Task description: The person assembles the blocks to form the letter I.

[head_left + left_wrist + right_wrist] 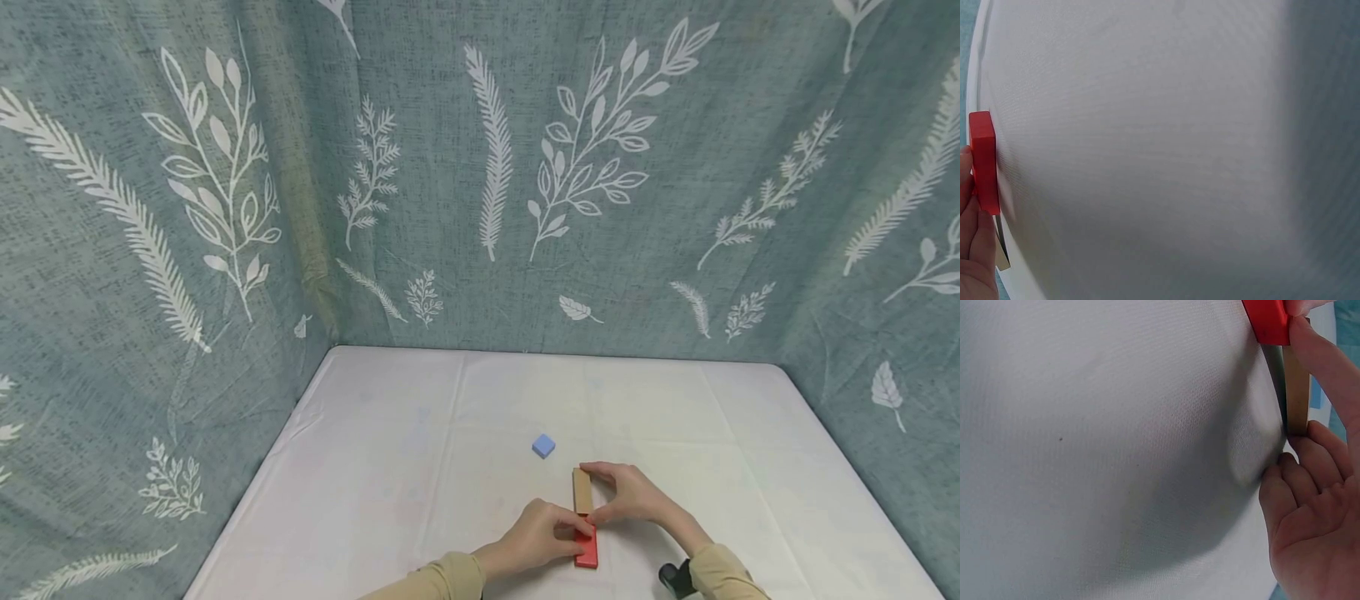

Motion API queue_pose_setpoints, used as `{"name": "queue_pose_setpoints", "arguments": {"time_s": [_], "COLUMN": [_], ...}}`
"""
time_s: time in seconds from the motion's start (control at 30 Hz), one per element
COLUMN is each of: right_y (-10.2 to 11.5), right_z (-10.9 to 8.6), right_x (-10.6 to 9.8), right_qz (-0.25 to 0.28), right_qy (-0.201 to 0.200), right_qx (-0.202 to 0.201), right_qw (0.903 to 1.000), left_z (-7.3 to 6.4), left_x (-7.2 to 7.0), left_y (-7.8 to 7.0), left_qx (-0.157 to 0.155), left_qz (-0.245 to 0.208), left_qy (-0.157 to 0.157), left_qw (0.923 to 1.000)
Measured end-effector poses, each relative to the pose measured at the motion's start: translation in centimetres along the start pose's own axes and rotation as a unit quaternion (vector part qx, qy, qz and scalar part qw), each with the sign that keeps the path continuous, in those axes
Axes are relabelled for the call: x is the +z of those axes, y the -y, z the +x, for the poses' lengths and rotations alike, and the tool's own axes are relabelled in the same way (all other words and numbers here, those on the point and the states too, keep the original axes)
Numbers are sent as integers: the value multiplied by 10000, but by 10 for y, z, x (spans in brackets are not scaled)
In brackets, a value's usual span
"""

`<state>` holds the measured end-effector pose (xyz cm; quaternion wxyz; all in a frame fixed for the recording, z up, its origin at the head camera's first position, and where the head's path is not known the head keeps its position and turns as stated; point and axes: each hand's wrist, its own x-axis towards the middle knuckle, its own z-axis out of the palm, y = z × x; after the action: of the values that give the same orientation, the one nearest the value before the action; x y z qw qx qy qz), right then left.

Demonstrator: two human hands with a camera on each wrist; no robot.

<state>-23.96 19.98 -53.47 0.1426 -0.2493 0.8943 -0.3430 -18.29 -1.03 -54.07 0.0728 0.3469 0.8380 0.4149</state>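
A long red block (587,552) lies on the white table in line with a tan wooden block (582,490), end to end in the head view. My left hand (536,533) holds the red block from its left side, fingertips on it near the wooden one. My right hand (626,493) spans the wooden block, fingers at its far end and thumb at its near end by the red block. The right wrist view shows the wooden block (1297,394) above a strip of shadow, while the left wrist view shows fingers against the red block (984,165).
Beyond the wooden block, a small blue block (543,446) sits on the table, slightly left. White cloth covers the table (375,433). Patterned green-grey curtains (435,192) enclose its back and sides. A dark device (677,577) is at the right wrist.
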Motion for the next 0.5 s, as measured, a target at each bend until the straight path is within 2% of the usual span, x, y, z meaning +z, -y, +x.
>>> {"name": "queue_pose_setpoints", "arguments": {"time_s": [0.5], "right_y": [-1], "right_z": [-1], "right_x": [-2], "right_qz": [98], "right_qy": [102], "right_qx": [33], "right_qw": [9999], "left_z": [1], "left_x": [1], "left_y": [0], "left_qx": [-49], "left_qz": [60], "left_qy": [3], "left_qw": [10000]}}
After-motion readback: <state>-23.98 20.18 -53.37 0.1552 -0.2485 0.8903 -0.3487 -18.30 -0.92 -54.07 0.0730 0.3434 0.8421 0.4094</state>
